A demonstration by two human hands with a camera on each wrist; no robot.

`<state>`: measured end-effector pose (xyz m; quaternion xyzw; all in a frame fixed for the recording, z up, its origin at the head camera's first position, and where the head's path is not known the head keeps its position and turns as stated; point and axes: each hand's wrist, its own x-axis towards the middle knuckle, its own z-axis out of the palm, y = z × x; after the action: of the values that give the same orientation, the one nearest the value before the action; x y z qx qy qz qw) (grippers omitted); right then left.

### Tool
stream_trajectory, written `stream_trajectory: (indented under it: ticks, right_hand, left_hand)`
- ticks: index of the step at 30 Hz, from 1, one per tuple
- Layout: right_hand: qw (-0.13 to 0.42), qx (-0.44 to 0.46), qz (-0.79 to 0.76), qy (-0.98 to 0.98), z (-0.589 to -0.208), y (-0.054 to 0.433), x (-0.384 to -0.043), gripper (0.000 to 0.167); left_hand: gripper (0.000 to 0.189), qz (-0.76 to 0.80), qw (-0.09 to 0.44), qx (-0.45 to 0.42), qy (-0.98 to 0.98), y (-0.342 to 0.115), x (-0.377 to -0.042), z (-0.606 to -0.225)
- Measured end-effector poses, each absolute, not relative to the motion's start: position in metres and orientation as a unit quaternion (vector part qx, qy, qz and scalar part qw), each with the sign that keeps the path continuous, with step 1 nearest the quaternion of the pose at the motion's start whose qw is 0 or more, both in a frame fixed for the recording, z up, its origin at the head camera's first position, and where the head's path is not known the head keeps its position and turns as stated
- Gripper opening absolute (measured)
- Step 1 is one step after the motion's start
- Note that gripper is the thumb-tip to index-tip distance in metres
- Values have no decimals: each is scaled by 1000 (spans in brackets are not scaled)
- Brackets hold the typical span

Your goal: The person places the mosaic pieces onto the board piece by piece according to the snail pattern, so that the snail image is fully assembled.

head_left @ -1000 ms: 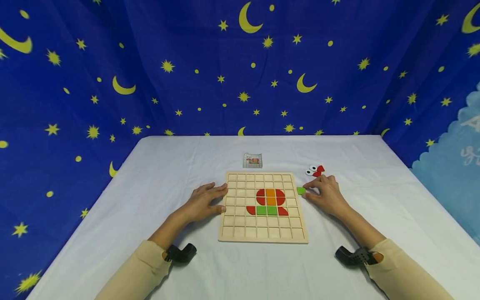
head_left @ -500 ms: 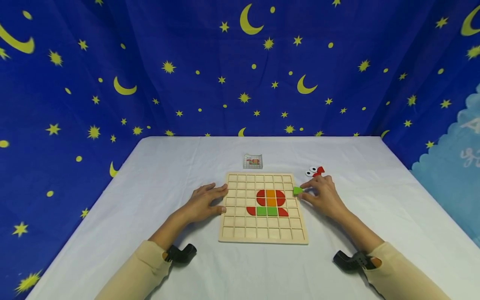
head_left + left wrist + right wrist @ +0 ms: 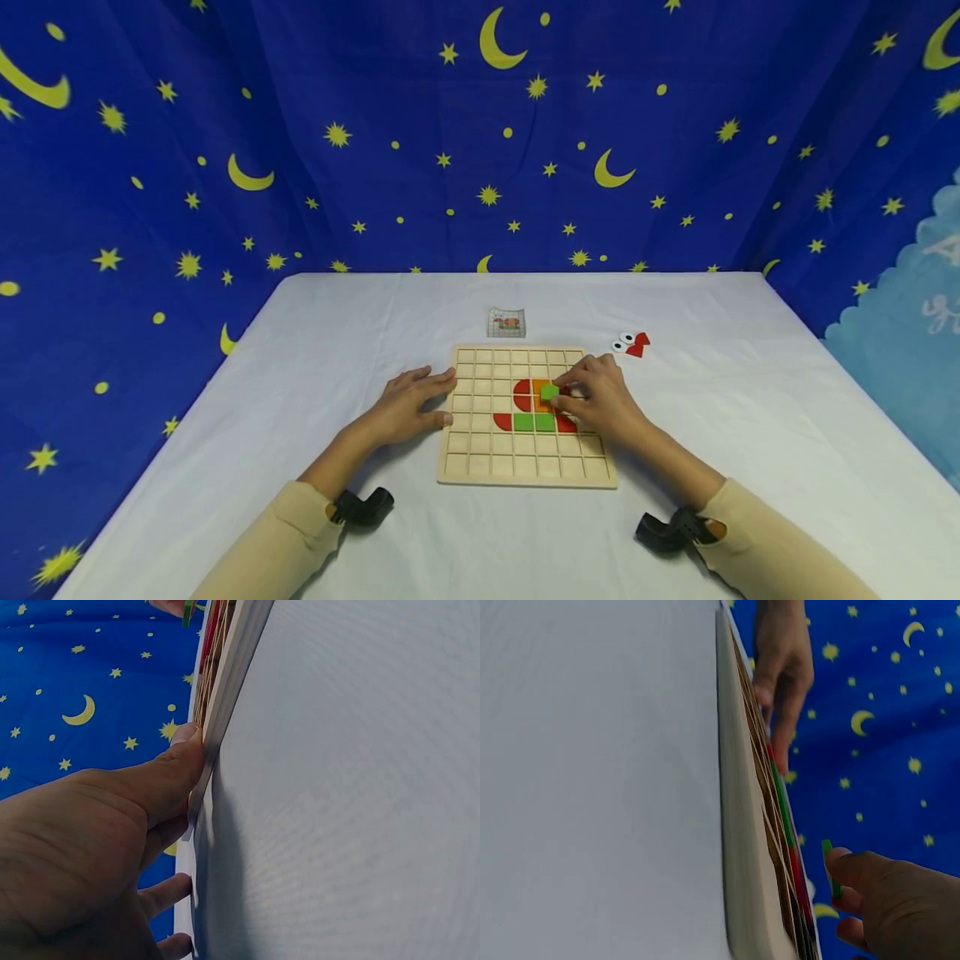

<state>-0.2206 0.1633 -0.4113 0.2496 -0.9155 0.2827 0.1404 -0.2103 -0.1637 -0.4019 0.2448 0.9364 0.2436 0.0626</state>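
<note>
A square wooden grid board (image 3: 481, 442) lies on the white table. Along its left edge rests my left hand (image 3: 407, 406), thumb and fingers spread; the left wrist view shows the thumb (image 3: 180, 761) touching the rim. My right hand (image 3: 606, 402) pinches a small green tile (image 3: 550, 392) between thumb and fingers, held above the orange tiles (image 3: 537, 402). Red rounded tiles (image 3: 521, 396) flank the orange; those on the right are mostly hidden by the right hand. Beneath that group runs a row with green square tiles (image 3: 523, 422) and a red tile (image 3: 502, 422) at its left end.
Behind the board lies a small picture card (image 3: 506, 322) printed with a coloured grid figure. Right of it, beyond the board's far corner, are two white eye tiles (image 3: 621, 342) and red tiles (image 3: 639, 343). A blue star-patterned cloth (image 3: 420, 108) hangs behind the table.
My right hand has carried the green tile leftward from beside the board's right edge to above the orange tiles. The left hand stays where it was.
</note>
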Motion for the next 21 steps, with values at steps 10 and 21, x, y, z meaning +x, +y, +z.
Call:
stream_trajectory:
  ticks: [10, 21]
  right_hand:
    - [146, 272, 261, -915, -416, 125, -222, 24]
    - [184, 314, 227, -903, -420, 104, -227, 26]
  left_hand:
    - [63, 248, 61, 245, 935, -164, -210, -401]
    - [63, 247, 61, 251, 934, -164, -210, -401]
